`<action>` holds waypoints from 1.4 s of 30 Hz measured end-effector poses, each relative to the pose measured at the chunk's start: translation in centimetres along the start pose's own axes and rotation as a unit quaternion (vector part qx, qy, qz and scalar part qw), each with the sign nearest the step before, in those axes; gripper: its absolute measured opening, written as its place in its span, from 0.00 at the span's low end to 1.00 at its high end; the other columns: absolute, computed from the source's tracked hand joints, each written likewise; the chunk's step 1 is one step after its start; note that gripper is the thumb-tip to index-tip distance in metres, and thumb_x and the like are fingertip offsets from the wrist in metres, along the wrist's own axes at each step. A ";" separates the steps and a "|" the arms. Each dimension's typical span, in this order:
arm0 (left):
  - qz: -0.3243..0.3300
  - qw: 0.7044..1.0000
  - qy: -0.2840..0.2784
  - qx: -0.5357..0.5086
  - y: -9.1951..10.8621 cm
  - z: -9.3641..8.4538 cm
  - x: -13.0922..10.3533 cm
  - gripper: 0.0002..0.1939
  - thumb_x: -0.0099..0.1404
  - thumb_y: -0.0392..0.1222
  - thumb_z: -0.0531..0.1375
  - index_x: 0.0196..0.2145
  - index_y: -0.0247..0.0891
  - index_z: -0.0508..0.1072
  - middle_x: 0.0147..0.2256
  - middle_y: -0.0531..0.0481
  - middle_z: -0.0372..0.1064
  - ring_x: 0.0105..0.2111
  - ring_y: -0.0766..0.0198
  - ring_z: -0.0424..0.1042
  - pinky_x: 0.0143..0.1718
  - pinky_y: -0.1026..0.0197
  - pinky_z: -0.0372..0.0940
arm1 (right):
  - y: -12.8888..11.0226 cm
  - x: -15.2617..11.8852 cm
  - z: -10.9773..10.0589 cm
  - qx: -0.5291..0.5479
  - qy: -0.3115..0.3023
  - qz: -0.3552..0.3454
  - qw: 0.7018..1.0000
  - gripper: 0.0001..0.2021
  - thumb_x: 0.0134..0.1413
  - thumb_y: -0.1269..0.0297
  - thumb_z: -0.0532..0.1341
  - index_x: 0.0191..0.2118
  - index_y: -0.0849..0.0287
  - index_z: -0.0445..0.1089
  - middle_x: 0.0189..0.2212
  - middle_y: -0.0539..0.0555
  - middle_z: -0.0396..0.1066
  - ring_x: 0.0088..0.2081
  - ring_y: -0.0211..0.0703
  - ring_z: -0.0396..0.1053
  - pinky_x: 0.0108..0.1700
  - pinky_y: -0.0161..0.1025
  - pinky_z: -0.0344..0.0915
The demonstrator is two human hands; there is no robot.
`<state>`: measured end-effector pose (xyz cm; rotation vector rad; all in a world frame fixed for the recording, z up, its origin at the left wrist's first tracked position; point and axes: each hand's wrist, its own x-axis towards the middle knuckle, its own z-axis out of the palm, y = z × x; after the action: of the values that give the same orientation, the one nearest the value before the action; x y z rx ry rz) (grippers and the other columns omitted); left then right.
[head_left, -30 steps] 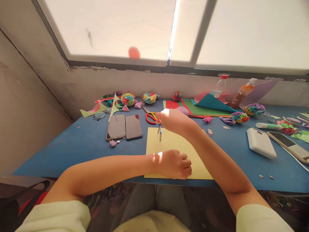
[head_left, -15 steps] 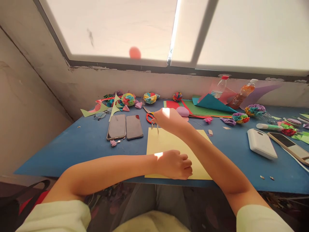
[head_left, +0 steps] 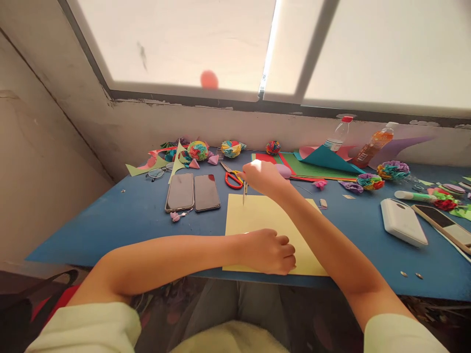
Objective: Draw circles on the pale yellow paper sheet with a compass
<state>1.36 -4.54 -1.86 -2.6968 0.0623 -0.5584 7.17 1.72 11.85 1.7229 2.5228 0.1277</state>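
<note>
On the blue table (head_left: 121,215) below the window, from left to right:

1. Paper offcuts and a pair of spectacles (head_left: 156,173) are laid at the far left corner, with folded paper balls (head_left: 197,150) ranged along the wall behind.
2. Two phones (head_left: 193,192) are laid side by side, screens up, just left of the yellow sheet.
3. Red-handled scissors (head_left: 231,177) are set beyond the sheet's far left corner.
4. A yellow paper sheet (head_left: 268,220) is spread flat at the near edge. The left hand (head_left: 268,251) is closed loosely, knuckles up, and pressed on the sheet's near part.
5. A compass (head_left: 244,191) is pinched in the closed fingers of the right hand (head_left: 262,177) and held upright, its tip at the sheet's far edge; whether the tip touches cannot be told.
6. Coloured paper sheets (head_left: 312,169) are stacked beyond the right hand.
7. Two bottles are stood at the wall: a clear one with a red cap (head_left: 337,136), contents not discernible, and one holding orange liquid (head_left: 375,144).
8. A white case (head_left: 403,222) and a further phone (head_left: 441,221) are placed at the right.
9. The room is bounded by a stained plaster wall (head_left: 55,162) and frosted window panes.
</note>
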 end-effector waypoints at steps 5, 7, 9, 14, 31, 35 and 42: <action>0.002 1.000 0.009 -0.003 0.0 0.0 -0.1 0.11 0.67 0.39 0.49 0.30 0.34 0.67 0.25 0.48 0.59 0.25 0.66 0.60 0.21 0.62 0.48 | -0.2 0.6 1.1 0.035 0.065 -0.069 0.995 0.16 0.61 0.63 0.44 0.27 0.61 0.62 0.21 0.49 0.57 0.21 0.32 0.44 0.24 0.34 0.42; 0.000 1.000 0.002 -0.002 0.0 0.1 -0.1 0.12 0.67 0.40 0.49 0.29 0.35 0.67 0.24 0.48 0.58 0.25 0.66 0.59 0.21 0.62 0.47 | 0.1 0.7 1.4 0.056 0.078 -0.119 0.988 0.15 0.60 0.63 0.45 0.25 0.60 0.59 0.19 0.48 0.55 0.21 0.33 0.41 0.24 0.34 0.41; -0.001 1.000 -0.007 -0.001 0.0 0.3 -0.1 0.12 0.67 0.40 0.49 0.29 0.35 0.66 0.24 0.49 0.57 0.25 0.66 0.59 0.21 0.62 0.47 | 0.3 0.5 1.3 0.073 0.070 -0.157 0.982 0.14 0.60 0.62 0.46 0.24 0.60 0.57 0.18 0.47 0.53 0.21 0.32 0.40 0.23 0.34 0.41; 0.002 1.000 0.009 0.006 0.1 0.9 -0.2 0.12 0.67 0.39 0.47 0.28 0.36 0.65 0.24 0.51 0.53 0.25 0.66 0.57 0.21 0.61 0.45 | 0.1 -1.1 -0.1 0.072 -0.024 -0.174 0.982 0.13 0.58 0.62 0.49 0.23 0.60 0.55 0.17 0.47 0.55 0.19 0.30 0.48 0.22 0.33 0.42; 0.000 1.000 -0.003 0.005 0.0 0.2 -0.2 0.12 0.67 0.37 0.48 0.27 0.36 0.64 0.24 0.50 0.55 0.24 0.65 0.57 0.20 0.61 0.43 | 1.1 -3.1 -2.5 0.000 -0.136 -0.076 0.988 0.04 0.53 0.71 0.56 0.30 0.63 0.67 0.24 0.53 0.66 0.20 0.33 0.58 0.21 0.34 0.46; -0.010 1.000 0.005 0.005 0.1 0.5 -0.2 0.12 0.67 0.39 0.47 0.28 0.36 0.65 0.24 0.50 0.56 0.25 0.65 0.58 0.20 0.61 0.44 | 1.2 -3.1 -2.6 -0.004 -0.138 -0.063 0.988 0.04 0.53 0.71 0.56 0.29 0.63 0.67 0.23 0.52 0.65 0.20 0.33 0.58 0.22 0.34 0.46; -0.006 1.000 -0.002 0.001 0.1 0.3 -0.1 0.14 0.68 0.39 0.46 0.28 0.36 0.65 0.24 0.49 0.56 0.25 0.66 0.57 0.20 0.60 0.44 | 0.6 -2.5 -1.3 0.000 -0.030 -0.079 0.996 0.07 0.55 0.68 0.53 0.29 0.62 0.66 0.21 0.49 0.55 0.20 0.32 0.46 0.23 0.34 0.42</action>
<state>1.42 -4.47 -2.18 -2.6975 0.0434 -0.5579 8.45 -0.44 13.30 1.4956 2.6016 0.0646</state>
